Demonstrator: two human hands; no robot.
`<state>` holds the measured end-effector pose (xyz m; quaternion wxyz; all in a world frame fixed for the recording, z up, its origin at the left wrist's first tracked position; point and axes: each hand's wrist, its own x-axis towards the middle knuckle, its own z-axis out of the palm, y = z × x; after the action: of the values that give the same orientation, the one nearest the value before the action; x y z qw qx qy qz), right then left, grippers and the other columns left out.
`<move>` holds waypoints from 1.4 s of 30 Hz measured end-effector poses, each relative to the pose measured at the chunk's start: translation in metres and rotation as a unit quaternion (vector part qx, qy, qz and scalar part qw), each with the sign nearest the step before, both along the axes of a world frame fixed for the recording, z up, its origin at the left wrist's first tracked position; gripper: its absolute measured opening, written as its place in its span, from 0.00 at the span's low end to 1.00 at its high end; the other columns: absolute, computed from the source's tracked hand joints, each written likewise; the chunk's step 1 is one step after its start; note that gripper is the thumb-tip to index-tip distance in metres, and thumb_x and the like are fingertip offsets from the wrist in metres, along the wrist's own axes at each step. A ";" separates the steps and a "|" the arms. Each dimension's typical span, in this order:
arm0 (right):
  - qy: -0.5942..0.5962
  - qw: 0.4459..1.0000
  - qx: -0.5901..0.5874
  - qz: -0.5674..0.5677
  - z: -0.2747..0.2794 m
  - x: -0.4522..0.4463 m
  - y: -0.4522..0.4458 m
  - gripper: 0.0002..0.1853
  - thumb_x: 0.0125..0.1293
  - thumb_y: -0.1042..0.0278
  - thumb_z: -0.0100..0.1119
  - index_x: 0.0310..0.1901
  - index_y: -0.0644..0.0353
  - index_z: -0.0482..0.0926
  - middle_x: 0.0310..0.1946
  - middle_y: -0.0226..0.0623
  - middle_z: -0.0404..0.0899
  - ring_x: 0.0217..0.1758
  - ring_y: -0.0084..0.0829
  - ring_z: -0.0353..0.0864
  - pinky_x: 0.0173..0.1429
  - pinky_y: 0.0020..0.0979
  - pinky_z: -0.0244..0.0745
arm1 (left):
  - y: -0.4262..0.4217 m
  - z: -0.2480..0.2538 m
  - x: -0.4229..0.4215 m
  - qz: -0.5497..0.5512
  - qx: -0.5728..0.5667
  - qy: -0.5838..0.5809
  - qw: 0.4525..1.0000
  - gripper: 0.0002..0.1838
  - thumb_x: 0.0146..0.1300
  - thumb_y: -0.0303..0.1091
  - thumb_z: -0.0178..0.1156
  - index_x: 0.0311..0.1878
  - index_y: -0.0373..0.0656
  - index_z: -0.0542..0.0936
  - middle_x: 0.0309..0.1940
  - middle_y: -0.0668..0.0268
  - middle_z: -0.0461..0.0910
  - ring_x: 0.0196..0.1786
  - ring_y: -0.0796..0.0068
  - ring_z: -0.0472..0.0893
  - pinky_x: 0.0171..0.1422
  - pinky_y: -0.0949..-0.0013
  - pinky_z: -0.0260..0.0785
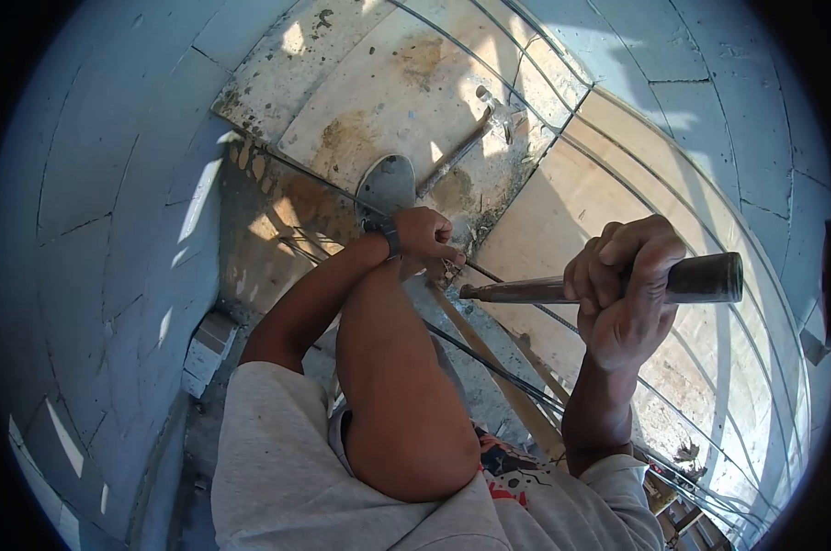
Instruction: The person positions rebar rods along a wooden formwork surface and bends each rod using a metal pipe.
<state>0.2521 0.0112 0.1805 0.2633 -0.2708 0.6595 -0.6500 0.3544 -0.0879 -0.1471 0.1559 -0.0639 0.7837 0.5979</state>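
Observation:
My right hand (625, 285) is wrapped round a dark metal bar tool (700, 278), thick at its outer end and narrowing to a tip near my left hand. My left hand (422, 233), with a dark band on the wrist, is closed on a thin steel rod (323, 179) that passes under it; the exact grip is partly hidden. Just below those fingers the tool's tip hovers close to a small joint of rods and wire (448, 272). A claw hammer (470, 145) lies on the boards beyond, beside my foot (387, 182).
Stained boards (360, 92) cover the floor ahead. Long curved steel rods (608, 156) cross them on the right. Grey block walls (94, 184) stand on both sides. A wooden strip (489, 363) runs between my legs and right arm. A pale block (209, 352) lies by the left wall.

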 end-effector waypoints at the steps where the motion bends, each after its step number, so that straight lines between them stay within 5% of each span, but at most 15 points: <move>1: 0.007 1.000 0.006 0.020 -0.009 0.002 -0.002 0.20 0.79 0.51 0.53 0.38 0.61 0.69 0.21 0.29 0.67 0.18 0.16 0.62 0.20 0.23 0.61 | -0.002 0.000 -0.001 -0.001 0.002 0.001 1.000 0.36 0.45 0.75 0.71 0.24 0.45 0.79 0.19 0.66 0.77 0.25 0.69 0.78 0.32 0.63 0.69; 4: 0.032 0.999 -0.012 -0.001 -0.026 0.009 -0.005 0.19 0.77 0.53 0.58 0.37 0.62 0.69 0.21 0.30 0.69 0.18 0.17 0.63 0.20 0.22 0.60 | 0.000 -0.001 0.001 0.013 -0.004 0.004 1.000 0.35 0.45 0.74 0.73 0.24 0.45 0.79 0.20 0.67 0.78 0.24 0.70 0.78 0.31 0.64 0.69; 7: 0.117 0.992 0.015 0.033 -0.023 0.017 -0.009 0.20 0.79 0.50 0.52 0.36 0.61 0.69 0.18 0.28 0.63 0.16 0.17 0.57 0.20 0.24 0.63 | -0.002 0.001 0.001 0.007 0.009 -0.028 1.000 0.38 0.45 0.76 0.72 0.26 0.44 0.79 0.22 0.63 0.79 0.28 0.66 0.81 0.34 0.61 0.71; 13: 0.190 0.980 0.022 0.052 -0.019 0.026 -0.024 0.21 0.78 0.49 0.54 0.37 0.61 0.68 0.19 0.30 0.66 0.16 0.17 0.59 0.19 0.22 0.62 | -0.008 -0.003 0.007 0.163 0.087 0.078 0.980 0.28 0.51 0.58 0.78 0.29 0.42 0.78 0.23 0.69 0.79 0.27 0.78 0.78 0.35 0.70 0.72; 15: 0.193 0.979 0.024 0.055 -0.025 0.024 -0.029 0.20 0.77 0.51 0.56 0.37 0.61 0.68 0.19 0.30 0.67 0.17 0.17 0.61 0.20 0.22 0.62 | -0.021 0.000 0.019 0.404 0.099 0.097 0.904 0.23 0.58 0.51 0.76 0.33 0.42 0.77 0.23 0.71 0.76 0.27 0.80 0.75 0.35 0.72 0.70; 17: 0.188 0.980 0.022 0.058 -0.032 0.026 -0.035 0.19 0.75 0.53 0.60 0.38 0.61 0.69 0.20 0.30 0.68 0.18 0.17 0.64 0.20 0.22 0.62 | -0.042 -0.031 0.041 0.664 0.108 0.107 0.732 0.17 0.63 0.44 0.72 0.32 0.42 0.77 0.22 0.71 0.75 0.24 0.81 0.72 0.33 0.70 0.68; 19: 0.117 0.992 0.013 0.047 -0.029 0.036 -0.046 0.17 0.67 0.60 0.71 0.34 0.63 0.75 0.24 0.29 0.74 0.25 0.18 0.71 0.28 0.23 0.67 | -0.060 -0.098 0.086 0.817 -0.031 0.008 0.576 0.18 0.68 0.49 0.66 0.32 0.45 0.77 0.22 0.73 0.73 0.24 0.80 0.70 0.30 0.68 0.65; 22: 0.152 0.986 0.007 0.072 -0.037 0.043 -0.068 0.16 0.59 0.65 0.80 0.31 0.64 0.79 0.25 0.29 0.79 0.29 0.17 0.77 0.31 0.23 0.71 | -0.090 -0.162 0.134 0.811 0.312 -0.171 0.466 0.21 0.72 0.58 0.58 0.43 0.46 0.79 0.29 0.70 0.78 0.31 0.73 0.77 0.37 0.62 0.67; 24: 0.218 0.971 0.011 0.100 -0.049 0.048 -0.077 0.16 0.59 0.65 0.80 0.33 0.63 0.79 0.25 0.30 0.80 0.29 0.16 0.78 0.31 0.23 0.72 | -0.100 -0.149 0.131 0.801 0.405 -0.075 0.434 0.25 0.73 0.61 0.55 0.46 0.46 0.81 0.33 0.69 0.82 0.34 0.69 0.80 0.37 0.59 0.69; 29: 0.151 0.977 0.038 0.148 -0.053 0.068 -0.100 0.11 0.63 0.68 0.75 0.33 0.65 0.82 0.29 0.30 0.81 0.32 0.19 0.77 0.35 0.24 0.71 | -0.144 -0.180 0.125 0.808 0.435 -0.051 0.393 0.17 0.72 0.51 0.61 0.43 0.45 0.81 0.31 0.68 0.82 0.32 0.68 0.82 0.38 0.60 0.76; 36: 0.178 0.974 0.103 0.099 -0.049 0.042 -0.113 0.17 0.68 0.59 0.72 0.32 0.64 0.79 0.20 0.25 0.74 0.23 0.16 0.70 0.28 0.21 0.64 | -0.149 -0.179 0.110 0.787 0.508 0.036 0.349 0.14 0.71 0.45 0.64 0.46 0.44 0.81 0.31 0.68 0.83 0.30 0.67 0.82 0.39 0.61 0.78; 42: 0.127 0.985 0.074 0.089 -0.060 0.038 -0.114 0.18 0.71 0.55 0.68 0.32 0.62 0.76 0.17 0.26 0.72 0.17 0.16 0.67 0.21 0.21 0.59 | -0.163 -0.201 0.107 0.855 0.421 -0.118 0.278 0.12 0.73 0.37 0.57 0.51 0.41 0.83 0.49 0.62 0.85 0.49 0.62 0.85 0.54 0.56 0.79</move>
<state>0.2905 -0.1027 0.1203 0.2529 -0.3885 0.7071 -0.5340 0.4617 -0.2509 -0.3483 -0.3486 -0.6932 -0.1068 0.6218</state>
